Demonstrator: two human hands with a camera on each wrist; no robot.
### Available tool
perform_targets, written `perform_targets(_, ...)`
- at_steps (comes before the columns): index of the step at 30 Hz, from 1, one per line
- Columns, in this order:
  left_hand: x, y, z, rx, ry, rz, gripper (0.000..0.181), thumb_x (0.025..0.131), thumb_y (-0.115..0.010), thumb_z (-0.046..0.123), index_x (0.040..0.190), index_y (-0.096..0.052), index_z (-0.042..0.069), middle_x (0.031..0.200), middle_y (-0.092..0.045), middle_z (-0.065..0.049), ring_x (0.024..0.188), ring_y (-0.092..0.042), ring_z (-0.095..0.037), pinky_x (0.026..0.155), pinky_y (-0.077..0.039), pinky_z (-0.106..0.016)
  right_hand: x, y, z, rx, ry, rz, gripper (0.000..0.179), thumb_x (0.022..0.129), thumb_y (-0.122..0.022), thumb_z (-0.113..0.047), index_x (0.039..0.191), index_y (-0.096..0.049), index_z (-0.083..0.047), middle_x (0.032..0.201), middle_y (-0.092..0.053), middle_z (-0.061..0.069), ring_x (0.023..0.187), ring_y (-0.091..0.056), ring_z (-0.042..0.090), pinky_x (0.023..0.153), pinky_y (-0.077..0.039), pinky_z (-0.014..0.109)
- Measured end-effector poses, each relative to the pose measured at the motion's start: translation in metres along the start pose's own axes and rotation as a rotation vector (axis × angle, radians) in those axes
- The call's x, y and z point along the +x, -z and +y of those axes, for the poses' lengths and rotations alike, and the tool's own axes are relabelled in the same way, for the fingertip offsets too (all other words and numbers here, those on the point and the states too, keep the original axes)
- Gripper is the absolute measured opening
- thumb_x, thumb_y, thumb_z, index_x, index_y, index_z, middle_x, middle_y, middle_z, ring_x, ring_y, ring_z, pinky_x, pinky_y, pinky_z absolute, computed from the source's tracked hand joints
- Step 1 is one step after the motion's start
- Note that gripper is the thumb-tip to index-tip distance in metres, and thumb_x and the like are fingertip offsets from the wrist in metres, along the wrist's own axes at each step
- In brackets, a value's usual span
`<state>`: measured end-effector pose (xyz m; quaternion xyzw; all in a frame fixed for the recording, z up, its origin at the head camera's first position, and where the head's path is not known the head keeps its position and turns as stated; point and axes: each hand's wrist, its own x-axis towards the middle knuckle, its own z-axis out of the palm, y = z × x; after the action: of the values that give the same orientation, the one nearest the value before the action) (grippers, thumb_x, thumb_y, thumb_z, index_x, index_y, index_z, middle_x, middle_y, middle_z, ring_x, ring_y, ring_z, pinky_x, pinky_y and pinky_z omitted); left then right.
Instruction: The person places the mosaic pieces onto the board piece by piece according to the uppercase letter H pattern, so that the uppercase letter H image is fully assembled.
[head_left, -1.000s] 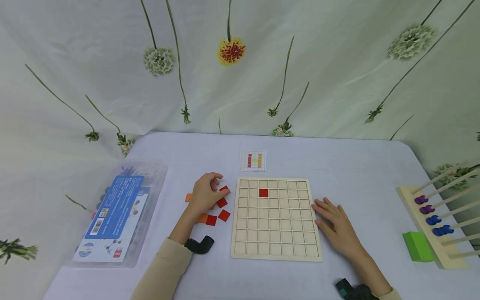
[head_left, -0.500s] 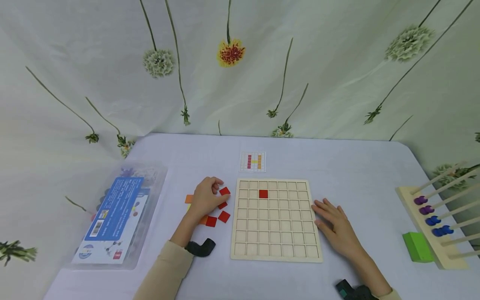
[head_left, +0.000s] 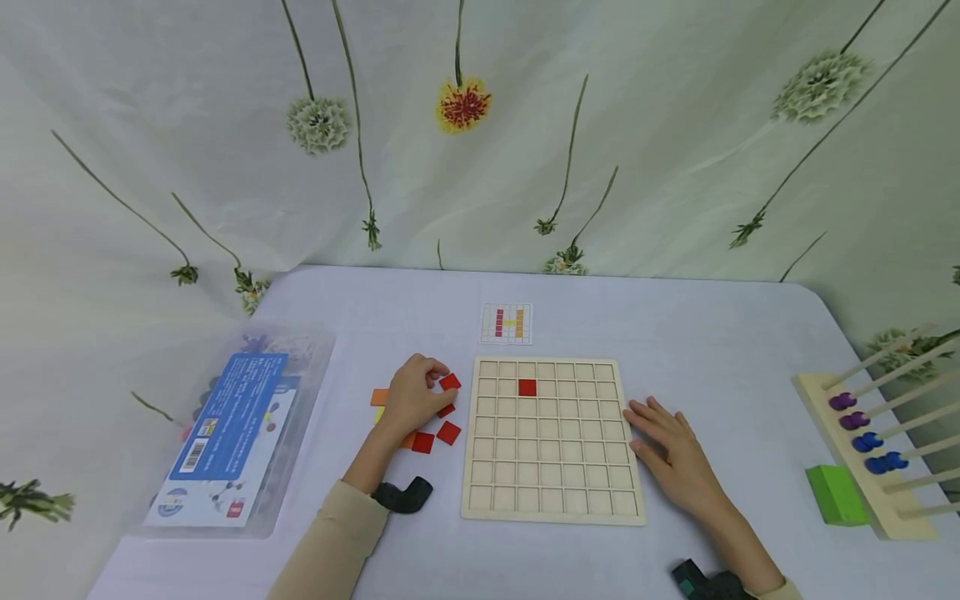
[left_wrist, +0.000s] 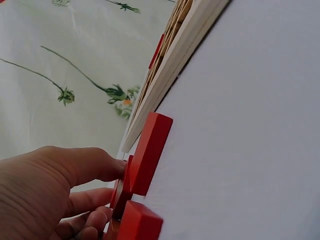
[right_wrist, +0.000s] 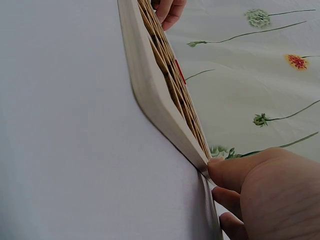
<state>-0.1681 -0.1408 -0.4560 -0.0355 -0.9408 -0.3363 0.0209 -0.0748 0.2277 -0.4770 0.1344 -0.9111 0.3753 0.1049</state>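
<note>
at the lower right the right hand (right_wrist: pixel 275 192) touches the near corner of a pale wooden board (right_wrist: pixel 150 95) with its thumb, the other fingers just beneath. the board slants up across the view, its ridged grid foreshortened, a red sliver (right_wrist: pixel 180 71) showing at its far side. beyond are another hand's fingers (right_wrist: pixel 177 10), partly cut off, and flower-printed fabric (right_wrist: pixel 225 90).

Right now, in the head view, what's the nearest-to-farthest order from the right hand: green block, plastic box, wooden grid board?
1. Wooden grid board: by the right hand, on its left.
2. Green block: off to the right.
3. Plastic box: far left, past the left hand.
</note>
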Motion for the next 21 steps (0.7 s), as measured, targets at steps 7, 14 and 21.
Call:
perform_targets(7, -0.0003, -0.0005, -0.0003, 0.002, 0.007, 0.005, 0.029, 0.079, -0.077, 0.019, 0.103, -0.068, 0.004, 0.087, -0.054, -0.008, 0.08, -0.05, -0.019, 0.066, -0.041, -0.027, -0.0004, -0.0001, 0.0008, -0.002, 0.0, -0.004, 0.039, 0.09, -0.066, -0.007, 0.128, -0.062, -0.001, 0.138, -0.055, 0.023, 0.135, -0.038, 0.049, 0.111, -0.014, 0.068)
perform_targets(14, -0.0015, -0.0002, 0.0008, -0.009, 0.018, 0.006, 0.03, 0.08, -0.077, 0.019, 0.104, -0.067, 0.004, 0.091, -0.055, -0.008, 0.083, -0.051, -0.02, 0.067, -0.043, -0.027, -0.0005, -0.0002, 0.0036, -0.003, -0.003, -0.012, 0.04, 0.089, -0.066, -0.007, 0.128, -0.062, 0.0, 0.138, -0.054, 0.024, 0.135, -0.037, 0.05, 0.111, -0.013, 0.068)
perform_targets(21, -0.0016, 0.0029, 0.0017, -0.071, -0.004, 0.004, 0.029, 0.084, -0.074, 0.017, 0.108, -0.065, 0.004, 0.09, -0.057, -0.008, 0.083, -0.052, -0.02, 0.068, -0.045, -0.027, -0.0007, -0.0002, 0.0021, -0.003, 0.005, -0.008, 0.039, 0.09, -0.066, -0.007, 0.128, -0.062, 0.0, 0.138, -0.054, 0.024, 0.135, -0.037, 0.049, 0.111, -0.014, 0.069)
